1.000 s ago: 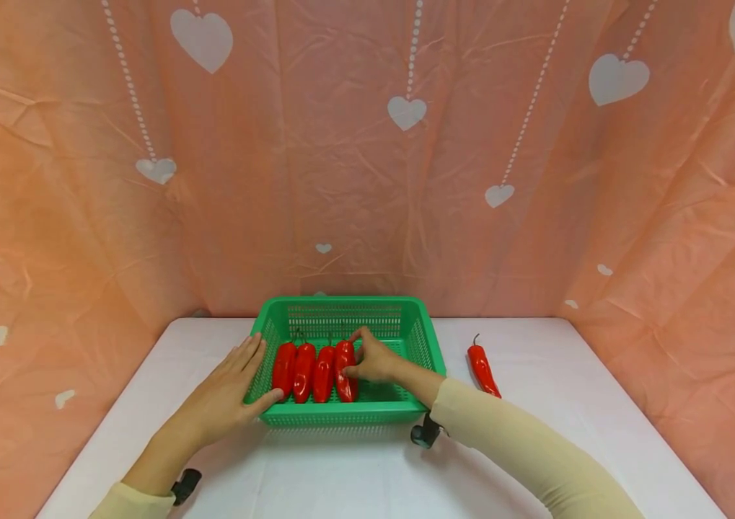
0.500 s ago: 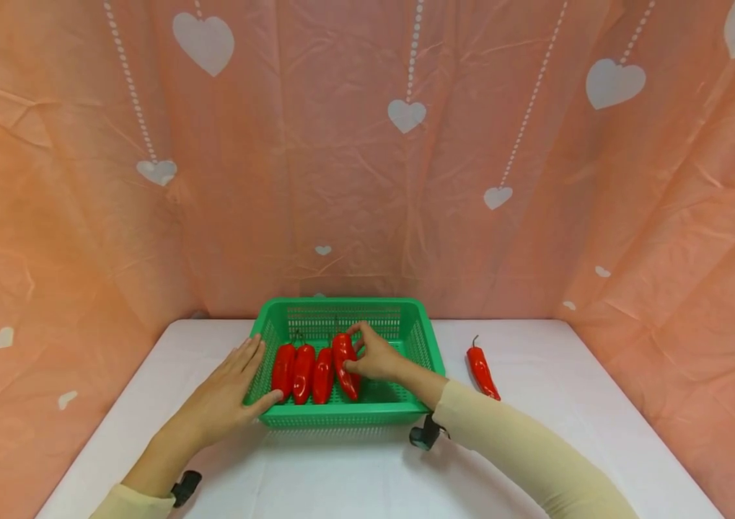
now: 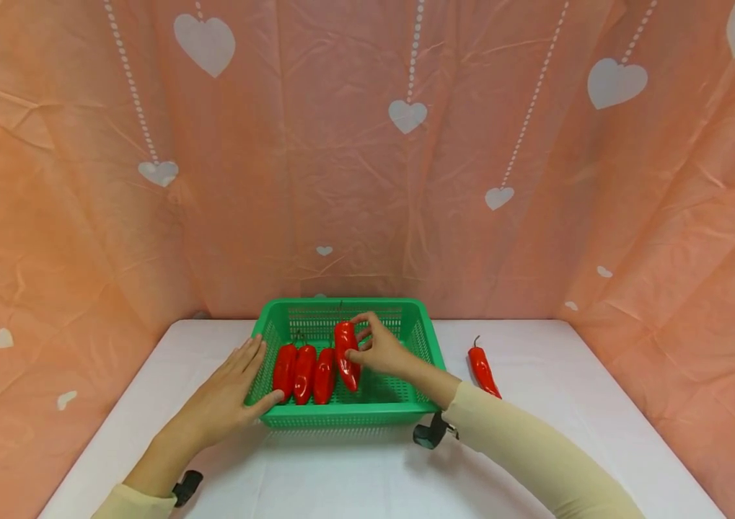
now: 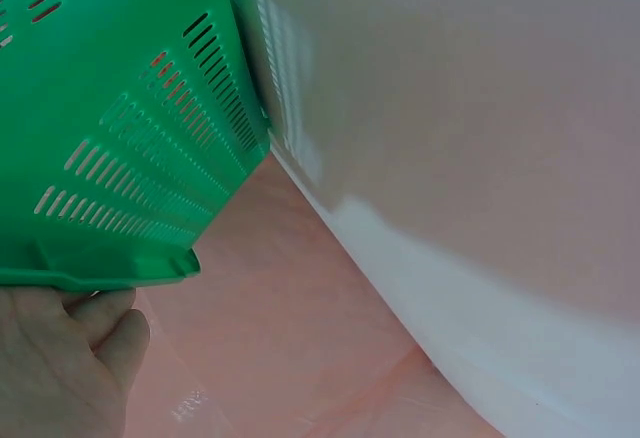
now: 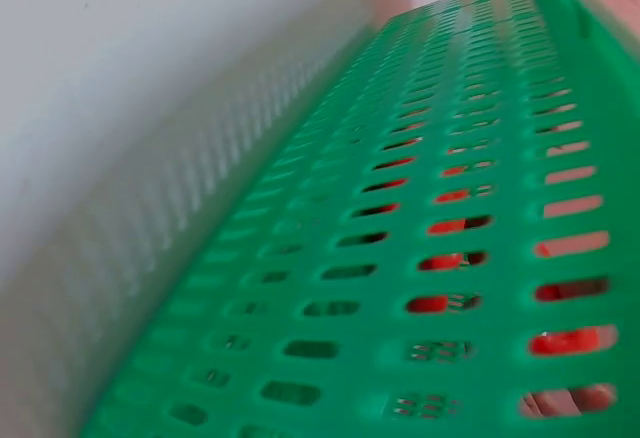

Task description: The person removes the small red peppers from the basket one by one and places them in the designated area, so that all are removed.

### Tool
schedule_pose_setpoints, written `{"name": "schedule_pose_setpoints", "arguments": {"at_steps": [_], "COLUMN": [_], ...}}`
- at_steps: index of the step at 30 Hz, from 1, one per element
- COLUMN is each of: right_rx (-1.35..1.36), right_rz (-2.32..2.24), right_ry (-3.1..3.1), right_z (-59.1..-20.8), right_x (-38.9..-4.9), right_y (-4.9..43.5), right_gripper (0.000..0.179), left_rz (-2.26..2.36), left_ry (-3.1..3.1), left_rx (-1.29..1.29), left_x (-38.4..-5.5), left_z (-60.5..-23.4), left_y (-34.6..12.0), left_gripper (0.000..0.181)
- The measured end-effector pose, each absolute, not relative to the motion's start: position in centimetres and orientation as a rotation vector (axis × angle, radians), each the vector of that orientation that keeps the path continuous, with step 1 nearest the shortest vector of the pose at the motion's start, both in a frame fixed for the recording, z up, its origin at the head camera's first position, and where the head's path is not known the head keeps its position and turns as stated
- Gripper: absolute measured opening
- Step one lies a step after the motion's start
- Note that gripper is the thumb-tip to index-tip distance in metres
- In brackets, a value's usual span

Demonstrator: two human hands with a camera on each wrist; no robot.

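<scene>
In the head view, a red pepper (image 3: 345, 346) is pinched between the thumb and fingers of my right hand (image 3: 385, 353), raised and slightly tilted above the floor of a green slotted basket (image 3: 354, 409). Three more red peppers (image 3: 304, 375) lie side by side in the basket's left half, stems away from me. My left hand (image 3: 224, 393) rests on the basket's left rim, fingers stretched and thumb over the front corner. From the left wrist, the curled-looking fingertips (image 4: 110, 333) touch the rim. The right wrist view mostly has the basket's wall (image 5: 330, 258), hiding that hand.
Another red pepper (image 3: 483, 370) lies on the white tabletop (image 3: 315, 476) right of the basket, beyond my right forearm. Pink cloth (image 3: 354, 216) with white hearts hangs behind and along both sides of the table.
My right hand has lifted the rightmost pepper from beside the other three, up and a little away from me, tilting it. The left hand has stayed on the rim.
</scene>
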State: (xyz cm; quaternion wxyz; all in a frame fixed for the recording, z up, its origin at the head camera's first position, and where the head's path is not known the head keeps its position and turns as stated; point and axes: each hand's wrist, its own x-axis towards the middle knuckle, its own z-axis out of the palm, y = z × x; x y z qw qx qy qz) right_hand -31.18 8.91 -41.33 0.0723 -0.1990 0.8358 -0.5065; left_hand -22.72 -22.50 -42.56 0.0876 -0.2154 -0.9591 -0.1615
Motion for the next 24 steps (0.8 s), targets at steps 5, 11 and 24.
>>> {"name": "schedule_pose_setpoints", "arguments": {"at_steps": [5,11,24], "right_rx": [-0.557,-0.532,-0.59], "right_rz": [-1.552,-1.589,-1.711], "right_ry": [2.498,2.501,2.462], "right_z": [-40.2,-39.0,-37.5], "right_x": [-30.6,-29.8,-29.5], "right_y": [9.2,9.9,13.0], "right_gripper": [0.06,0.06,0.061], "left_rz": [-0.479,-0.493,-0.5], "left_ry": [-2.855,-2.855,-2.858], "left_rx": [-0.642,-0.636,-0.633], "left_x": [-22.7,-22.6,-22.6], "left_z": [-42.6,-42.7,-42.6], "left_y": [-22.5,-22.5,-22.5], "left_gripper": [0.096,0.096,0.096]}}
